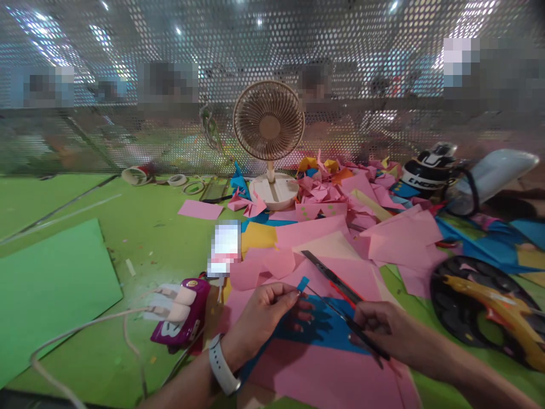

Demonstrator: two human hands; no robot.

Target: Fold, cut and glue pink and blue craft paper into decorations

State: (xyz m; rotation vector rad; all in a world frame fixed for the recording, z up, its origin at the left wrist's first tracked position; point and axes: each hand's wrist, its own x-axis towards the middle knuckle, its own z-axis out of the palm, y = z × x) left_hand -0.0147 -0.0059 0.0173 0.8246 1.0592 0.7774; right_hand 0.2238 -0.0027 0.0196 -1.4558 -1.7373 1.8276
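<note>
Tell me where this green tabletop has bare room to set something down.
Mostly bare, bar scraps: the tabletop between the green sheet and the phone, and far left, between that sheet and the mesh panel. Paper crowds around the left hand, right hand and fan.

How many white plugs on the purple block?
2, side by side on the purple block, left of the left hand: the farther plug and the nearer plug. More could be hidden behind.
</note>
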